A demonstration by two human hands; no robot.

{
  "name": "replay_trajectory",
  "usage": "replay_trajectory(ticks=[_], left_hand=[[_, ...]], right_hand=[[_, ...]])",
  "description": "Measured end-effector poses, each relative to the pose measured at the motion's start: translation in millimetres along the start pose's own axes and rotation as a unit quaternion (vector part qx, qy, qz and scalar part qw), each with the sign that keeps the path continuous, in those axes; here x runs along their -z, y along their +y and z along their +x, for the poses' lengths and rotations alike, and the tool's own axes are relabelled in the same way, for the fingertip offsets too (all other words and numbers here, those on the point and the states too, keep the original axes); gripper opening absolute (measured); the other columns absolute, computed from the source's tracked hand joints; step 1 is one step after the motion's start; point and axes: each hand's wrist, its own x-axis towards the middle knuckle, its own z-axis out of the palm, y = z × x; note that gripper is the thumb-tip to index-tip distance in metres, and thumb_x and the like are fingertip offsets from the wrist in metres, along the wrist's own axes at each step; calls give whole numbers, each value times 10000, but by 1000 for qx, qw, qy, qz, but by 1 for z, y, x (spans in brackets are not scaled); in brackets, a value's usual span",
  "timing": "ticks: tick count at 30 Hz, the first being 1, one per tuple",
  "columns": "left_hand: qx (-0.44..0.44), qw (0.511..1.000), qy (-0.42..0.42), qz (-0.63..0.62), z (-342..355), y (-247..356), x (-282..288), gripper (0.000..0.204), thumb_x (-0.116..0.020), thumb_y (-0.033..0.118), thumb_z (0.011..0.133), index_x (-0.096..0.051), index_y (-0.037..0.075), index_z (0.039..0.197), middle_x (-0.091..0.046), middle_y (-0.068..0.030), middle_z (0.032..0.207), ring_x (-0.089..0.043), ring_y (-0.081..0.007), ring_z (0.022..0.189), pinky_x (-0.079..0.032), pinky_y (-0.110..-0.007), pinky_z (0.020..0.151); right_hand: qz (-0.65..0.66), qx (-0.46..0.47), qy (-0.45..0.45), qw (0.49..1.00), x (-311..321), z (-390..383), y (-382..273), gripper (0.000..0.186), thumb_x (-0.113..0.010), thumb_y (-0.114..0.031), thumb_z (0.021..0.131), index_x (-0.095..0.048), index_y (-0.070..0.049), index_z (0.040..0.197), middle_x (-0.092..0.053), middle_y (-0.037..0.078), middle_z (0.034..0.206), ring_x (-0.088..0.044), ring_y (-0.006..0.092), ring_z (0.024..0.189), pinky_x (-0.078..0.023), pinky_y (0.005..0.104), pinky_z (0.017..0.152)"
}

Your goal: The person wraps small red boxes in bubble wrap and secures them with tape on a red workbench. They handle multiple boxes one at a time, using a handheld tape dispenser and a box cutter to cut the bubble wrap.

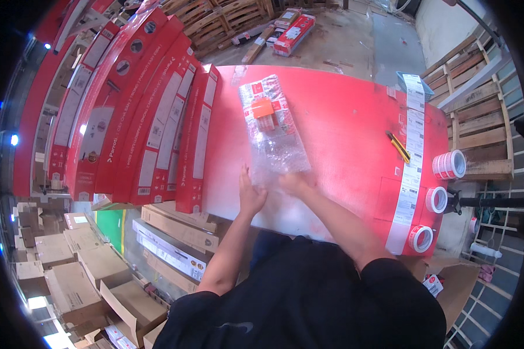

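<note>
On the red and white tabletop [332, 116] lies a long package in clear bubble wrap [282, 151]. Its far part carries red and white tape and an orange label [262, 108]. My left hand [252, 195] is at the near left corner of the wrap, fingers stretched out along its edge and thumb apart. My right hand [295, 185] is at the near right corner of the wrap. Its fingers are smeared and partly hidden, so I cannot make out whether they grip the wrap.
Tall red boxes [157, 122] stand along the table's left side. At the right lie a strip of white labels [410, 163], a yellow utility knife [398, 146] and several tape rolls [436, 199]. Cardboard boxes [73, 291] fill the lower left; wooden pallets [477, 116] lean at the right.
</note>
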Motion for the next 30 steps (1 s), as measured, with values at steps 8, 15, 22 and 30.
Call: replay_trajectory(ticks=[8, 15, 22, 30], left_hand=[[80, 997, 22, -10, -54, -43, 66, 743, -670, 43, 937, -413, 21, 1634, -503, -254, 1584, -509, -369, 1463, -421, -473, 1184], [107, 984, 47, -137, -2, -55, 41, 509, -545, 163, 1080, -535, -10, 1558, -584, -219, 1525, -558, -323, 1419, -460, -425, 1148], [66, 992, 35, -104, 17, -60, 55, 502, -481, 278, 1144, -544, -16, 1547, -619, -178, 1503, -620, -294, 1344, -511, -429, 1085], [185, 961, -66, -192, 44, -46, 60, 647, -344, 494, 1182, -570, -8, 1522, -680, -183, 1415, -670, -279, 1272, -532, -427, 1034]], right_hand=[[26, -12, 29, 999, 2, -100, 2, 370, -514, 47, 902, -782, 12, 1155, -772, 150, 937, -739, 223, 874, -601, 381, 818], [15, 7, -95, 995, -23, -27, -16, 277, -611, -52, 973, -751, 5, 1206, -755, 182, 1010, -746, 247, 892, -593, 408, 813], [-22, -141, 106, 984, 82, -87, -38, 237, -669, -152, 992, -793, -60, 1172, -793, 153, 1077, -752, 243, 805, -579, 378, 741], [-231, 130, 45, 963, 155, -9, -17, 204, -651, -106, 950, -763, -48, 1111, -753, 198, 1160, -704, 387, 1076, -561, 470, 920]])
